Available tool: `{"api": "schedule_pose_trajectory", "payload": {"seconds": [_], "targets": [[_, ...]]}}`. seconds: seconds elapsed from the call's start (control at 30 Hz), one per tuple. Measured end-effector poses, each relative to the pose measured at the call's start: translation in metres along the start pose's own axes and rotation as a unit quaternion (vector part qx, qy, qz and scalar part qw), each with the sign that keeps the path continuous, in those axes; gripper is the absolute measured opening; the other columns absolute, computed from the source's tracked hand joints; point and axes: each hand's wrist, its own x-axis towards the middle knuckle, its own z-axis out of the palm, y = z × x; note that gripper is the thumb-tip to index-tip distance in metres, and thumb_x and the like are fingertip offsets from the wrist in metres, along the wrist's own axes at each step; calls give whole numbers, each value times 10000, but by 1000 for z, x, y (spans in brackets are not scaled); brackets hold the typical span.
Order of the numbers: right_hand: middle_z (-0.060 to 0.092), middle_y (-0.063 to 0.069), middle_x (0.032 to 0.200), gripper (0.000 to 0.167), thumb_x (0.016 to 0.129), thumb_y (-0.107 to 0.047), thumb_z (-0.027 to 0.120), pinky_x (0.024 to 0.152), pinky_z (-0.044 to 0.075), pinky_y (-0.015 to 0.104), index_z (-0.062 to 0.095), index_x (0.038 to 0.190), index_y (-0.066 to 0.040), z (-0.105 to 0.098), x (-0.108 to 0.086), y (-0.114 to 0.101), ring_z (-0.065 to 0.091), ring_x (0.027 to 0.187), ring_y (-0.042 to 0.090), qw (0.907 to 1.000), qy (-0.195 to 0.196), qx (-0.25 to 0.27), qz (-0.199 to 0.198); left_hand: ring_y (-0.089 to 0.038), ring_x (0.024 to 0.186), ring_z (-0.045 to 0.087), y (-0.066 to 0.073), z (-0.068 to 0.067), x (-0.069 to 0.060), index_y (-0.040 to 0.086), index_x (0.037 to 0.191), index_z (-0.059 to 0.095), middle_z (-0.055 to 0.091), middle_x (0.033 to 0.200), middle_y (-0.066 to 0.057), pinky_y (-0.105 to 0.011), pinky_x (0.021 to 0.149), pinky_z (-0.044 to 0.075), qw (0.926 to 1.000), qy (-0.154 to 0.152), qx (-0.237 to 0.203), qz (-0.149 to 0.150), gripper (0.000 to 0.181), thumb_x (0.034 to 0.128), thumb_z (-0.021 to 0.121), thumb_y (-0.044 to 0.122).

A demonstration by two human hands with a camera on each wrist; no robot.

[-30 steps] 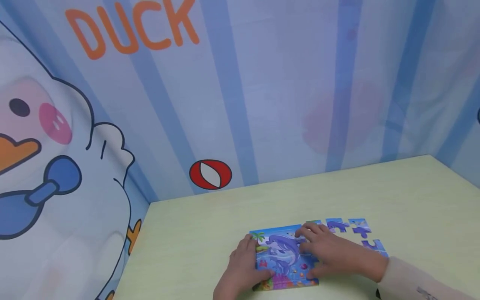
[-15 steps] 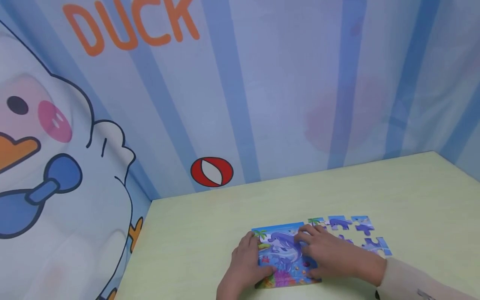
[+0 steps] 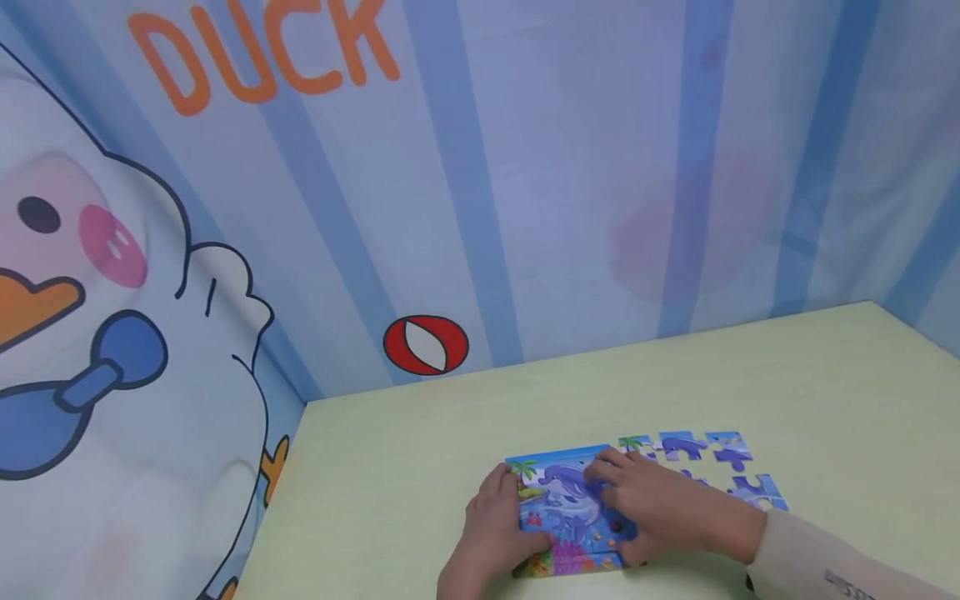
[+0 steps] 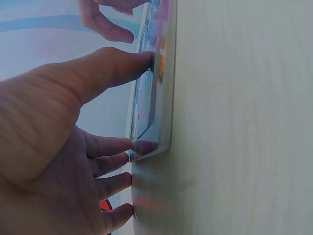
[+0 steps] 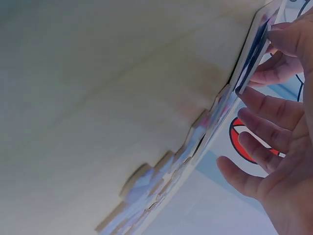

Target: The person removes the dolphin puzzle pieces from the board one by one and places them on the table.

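A square puzzle board [image 3: 558,487] printed with dolphins, a palm tree and coral lies on the table. My left hand [image 3: 491,521] holds its left side, thumb over the front left corner and fingers along the side edge. In the left wrist view the left thumb [image 4: 117,68] presses onto the board's rim. My right hand [image 3: 663,504] covers the board's right side. Seen from the right wrist, thumb and forefinger grip a thin dark edge of the board [image 5: 254,61], while the right hand's other fingers [image 5: 254,142] are spread away from it. The right hand hides the board's right edge.
Loose jigsaw pieces [image 3: 681,446] with the same dolphin picture lie to the right of the board, partly behind the right forearm. The pale table [image 3: 397,467] meets a striped cloth wall [image 3: 570,167] at the back and left.
The right thumb has shifted slightly at the board's front right corner. Both hands stay at the board, and the head view has moved a little.
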Motion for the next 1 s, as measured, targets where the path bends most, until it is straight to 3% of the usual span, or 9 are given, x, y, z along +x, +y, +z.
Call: {"api": "schedule_pose_trajectory", "payload": {"seconds": [0.33, 0.57, 0.73, 1.0], "targets": [[581, 24, 1255, 263, 796, -333, 746, 897, 501, 461, 529, 664, -265, -9, -1, -2, 493, 1158, 204, 9997, 187, 32, -152, -440, 1455, 272, 3, 3, 1, -93, 1460, 391, 314, 1559, -252, -612, 1149, 234, 9998, 68, -145, -79, 929, 781, 869, 326], [594, 21, 1273, 151, 809, -345, 759, 893, 502, 442, 678, 792, -218, -21, -4, -2, 515, 1160, 204, 9993, 230, 239, -144, -441, 1458, 264, 2, 4, 1, -103, 1461, 384, 310, 1560, -260, -628, 1142, 233, 9999, 76, -121, -57, 935, 788, 863, 335], [583, 17, 1297, 136, 820, -354, 762, 893, 502, 484, 658, 814, -267, -26, -10, -1, 527, 1179, 220, 9985, 490, 185, -182, -435, 1464, 252, -2, 5, 1, -109, 1456, 381, 305, 1558, -261, -650, 1134, 224, 9998, 88, -170, 64, 922, 796, 841, 341], [569, 12, 1303, 128, 819, -279, 760, 839, 508, 448, 634, 837, -285, -32, -29, 6, 517, 1184, 223, 9956, 889, 109, -259, -436, 1464, 245, -3, 5, 1, -101, 1437, 402, 310, 1550, -265, -646, 1140, 209, 9997, 85, -216, 122, 888, 798, 839, 336]]}}
